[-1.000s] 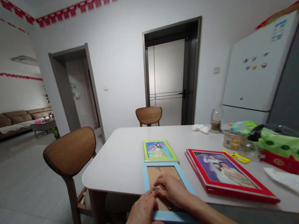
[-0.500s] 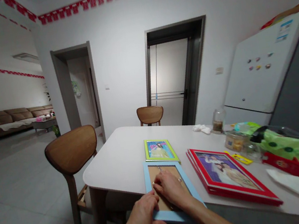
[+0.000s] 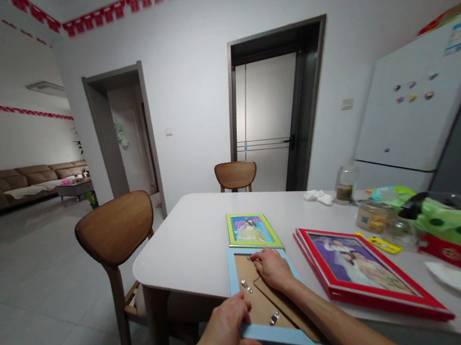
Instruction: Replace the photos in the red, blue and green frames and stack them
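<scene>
The left hand point(image 3: 226, 333) is clamped on the near left corner of a light-blue rectangular picture frame point(image 3: 232, 274), fingers along the side and thumb at the near edge, which juts past the desk point(image 3: 175, 242); that overhang probably leaves room for the thumb and steadies the frame. The frame lies back up, seemingly so that its flat brown backing board point(image 3: 260, 306) and small silver metal clips point(image 3: 274, 318) can be reached. The right hand point(image 3: 276, 270) has its fingertips bunched at the board's far end, by another clip; whether its grip is pinched on that clip, I cannot tell. A yellow-green picture frame point(image 3: 230, 234) lies face up just beyond the blue one. To the right, thick red picture frames point(image 3: 349, 294) are stacked face up, apparently set aside to leave working space.

The desk is white and smooth with rounded corners, lit evenly. Around it, from the left, are a long brown sofa point(image 3: 27, 176), a curved wooden chair point(image 3: 117, 225), a pale panel door point(image 3: 265, 103) and a tall white refrigerator point(image 3: 398, 125).
</scene>
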Tool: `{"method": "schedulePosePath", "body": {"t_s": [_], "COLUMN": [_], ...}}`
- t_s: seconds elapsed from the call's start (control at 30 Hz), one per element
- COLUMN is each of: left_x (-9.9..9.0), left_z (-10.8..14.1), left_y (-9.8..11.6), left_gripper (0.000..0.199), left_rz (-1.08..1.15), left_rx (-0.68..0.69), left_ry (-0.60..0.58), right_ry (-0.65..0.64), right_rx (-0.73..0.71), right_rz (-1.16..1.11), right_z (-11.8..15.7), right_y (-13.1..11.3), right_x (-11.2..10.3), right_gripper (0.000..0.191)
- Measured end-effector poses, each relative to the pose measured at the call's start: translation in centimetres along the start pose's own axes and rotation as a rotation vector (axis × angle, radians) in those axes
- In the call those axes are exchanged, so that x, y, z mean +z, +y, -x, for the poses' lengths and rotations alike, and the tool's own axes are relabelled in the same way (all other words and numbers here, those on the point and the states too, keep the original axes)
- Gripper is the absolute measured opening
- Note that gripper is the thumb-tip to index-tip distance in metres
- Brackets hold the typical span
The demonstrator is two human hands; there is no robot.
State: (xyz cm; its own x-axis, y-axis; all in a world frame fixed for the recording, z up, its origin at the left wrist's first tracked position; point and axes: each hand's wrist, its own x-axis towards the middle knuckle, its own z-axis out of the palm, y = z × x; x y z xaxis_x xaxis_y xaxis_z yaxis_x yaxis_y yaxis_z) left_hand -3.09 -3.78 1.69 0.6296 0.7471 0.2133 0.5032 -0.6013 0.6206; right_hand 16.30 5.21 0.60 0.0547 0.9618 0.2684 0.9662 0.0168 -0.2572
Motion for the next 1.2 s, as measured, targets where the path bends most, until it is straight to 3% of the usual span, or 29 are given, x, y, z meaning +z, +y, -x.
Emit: {"method": "schedulePosePath", "body": {"t_s": [0.13, 0.27, 0.47, 0.57, 0.7, 0.8, 0.97, 1.1, 1.2], "left_x": [0.3, 0.6, 0.5, 0.6, 0.9, 1.0, 0.3, -1.0, -2.2], "left_z": [0.0, -0.2, -0.4, -0.4, -0.5, -0.8, -2.0, -2.0, -1.0], "left_y": [-0.6, -1.1, -0.5, -0.5, -0.3, 0.3, 0.4, -2.2, -5.0], "left_gripper": [0.040, 0.038, 0.030, 0.031, 0.052, 0.064, 0.044, 0.038, 0.037], "left_rz": [0.013, 0.023, 0.048, 0.035, 0.032, 0.119, 0.437, 0.672, 0.775], "left_rx": [-0.003, -0.006, 0.048, 0.031, 0.001, -0.031, -0.152, -0.279, -0.408], "left_ry": [0.011, 0.010, 0.019, 0.023, 0.047, 0.135, 0.403, 0.604, 0.665], "right_ry": [-0.010, -0.010, -0.162, -0.132, -0.109, -0.083, -0.011, 0.001, 0.024], "right_rx": [-0.031, -0.125, -0.119, -0.099, -0.062, -0.051, -0.130, -0.233, -0.202], "right_rz": [-0.004, -0.098, -0.134, -0.181, -0.202, -0.193, -0.238, -0.374, -0.398], "right_z": [0.6, 3.0, 7.0, 7.1, 6.3, 5.9, 5.8, 6.0, 6.5], "right_y": [-0.4, 0.2, 1.3, 1.1, 1.0, 0.2, -3.3, -4.7, -2.6], "right_x": [-0.9, -3.1, -4.9, -4.8, -5.8, -7.4, -8.4, -7.4, -6.6], "right_gripper": [0.031, 0.039, 0.041, 0.038, 0.036, 0.034, 0.029, 0.029, 0.030]}}
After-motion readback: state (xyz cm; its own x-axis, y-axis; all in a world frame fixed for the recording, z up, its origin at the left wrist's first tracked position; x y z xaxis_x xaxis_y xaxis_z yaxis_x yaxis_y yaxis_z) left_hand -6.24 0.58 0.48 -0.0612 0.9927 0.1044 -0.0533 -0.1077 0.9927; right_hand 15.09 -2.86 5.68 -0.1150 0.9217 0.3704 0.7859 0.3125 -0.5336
